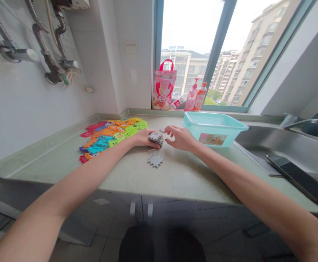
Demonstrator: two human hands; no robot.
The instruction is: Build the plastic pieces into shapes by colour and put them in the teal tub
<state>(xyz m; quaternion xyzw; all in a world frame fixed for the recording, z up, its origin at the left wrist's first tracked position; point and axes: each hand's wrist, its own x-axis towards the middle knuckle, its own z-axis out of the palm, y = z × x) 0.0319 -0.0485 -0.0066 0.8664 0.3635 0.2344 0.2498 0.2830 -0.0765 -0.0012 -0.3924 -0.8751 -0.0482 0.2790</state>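
Several grey interlocking plastic tiles (156, 137) are stacked in my left hand (145, 138), whose fingers wrap round them just above the counter. My right hand (180, 138) hovers close by on the right, fingers curled but apart, with nothing visible in them. Below the stack, a single grey tile (155, 161) lies flat, and a small white window-shaped piece (152, 151) rests just above it. Another pale piece (161, 130) shows partly behind the hands. To the left, a pile of colourful interlocking tiles (101, 143) spreads out in red, orange, blue, green and yellow.
A turquoise plastic tub (216, 125) stands right of my hands, beside the steel sink (298, 149). A phone (301, 178) lies across the sink's front edge. On the sill stand a pink bag (164, 89) and bottles (199, 96). Pipes (41, 43) run along the left wall.
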